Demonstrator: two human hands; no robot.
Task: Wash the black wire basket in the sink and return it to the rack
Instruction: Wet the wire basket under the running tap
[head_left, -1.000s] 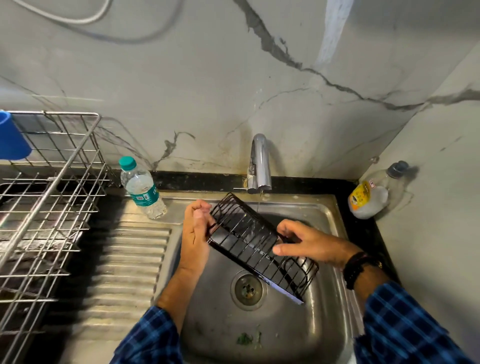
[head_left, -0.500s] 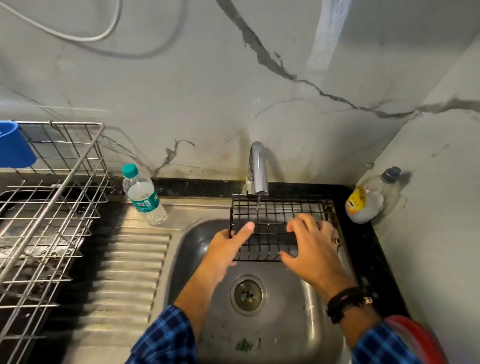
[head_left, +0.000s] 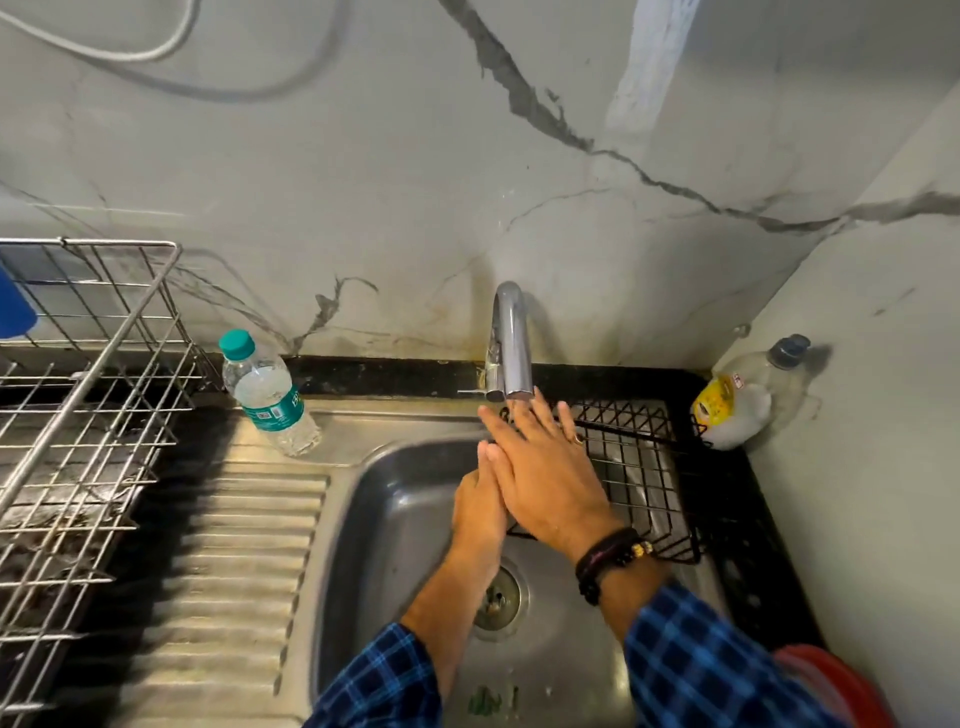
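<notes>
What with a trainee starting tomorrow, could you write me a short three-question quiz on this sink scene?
1. True or false: the black wire basket lies at the right side of the sink.
2. Which thing stands by the wall, left of the tap? A) a water bottle with a teal cap; B) a frying pan; C) a kettle.
3. Short answer: below the tap, which lies on top, the left hand or the right hand?

Key: 1 true; 2 A; 3 the right hand.
</notes>
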